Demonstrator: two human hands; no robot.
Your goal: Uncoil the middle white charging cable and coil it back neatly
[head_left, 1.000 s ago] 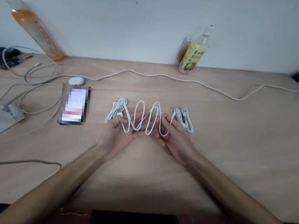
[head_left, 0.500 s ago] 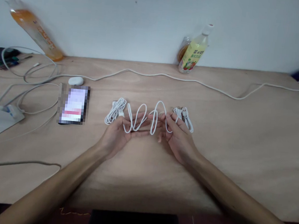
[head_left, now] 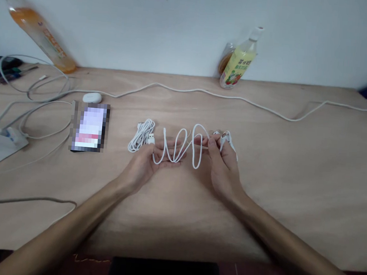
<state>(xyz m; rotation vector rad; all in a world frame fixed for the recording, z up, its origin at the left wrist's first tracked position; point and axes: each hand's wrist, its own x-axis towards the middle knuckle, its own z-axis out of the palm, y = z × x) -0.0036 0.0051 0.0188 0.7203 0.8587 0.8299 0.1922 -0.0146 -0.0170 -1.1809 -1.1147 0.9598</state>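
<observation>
Between my two hands a white USB cable (head_left: 196, 161) hangs in loose, springy loops above the table. My left hand (head_left: 141, 163) pinches it near its USB plug (head_left: 151, 138) under the thumb, while the other fingers stretch out flat beneath the loops. At the other side my right hand (head_left: 225, 162) grips the cable between thumb and fingers. A coiled white cable bundle (head_left: 141, 136) lies on the table just behind my left hand. Another white cable bundle (head_left: 227, 135) is partly hidden behind my right hand.
A phone (head_left: 90, 127) and a white earbud case (head_left: 92, 98) lie to the left, near a white power strip (head_left: 1, 147) and tangled cords. One long white cord (head_left: 177, 91) crosses the table's back. An orange bottle (head_left: 39, 37) and a yellow bottle (head_left: 239, 63) stand by the wall.
My right hand has moved a little to the right and turned, drawing the cable's loops wider apart. It now covers more of the right bundle. The left hand has barely moved.
</observation>
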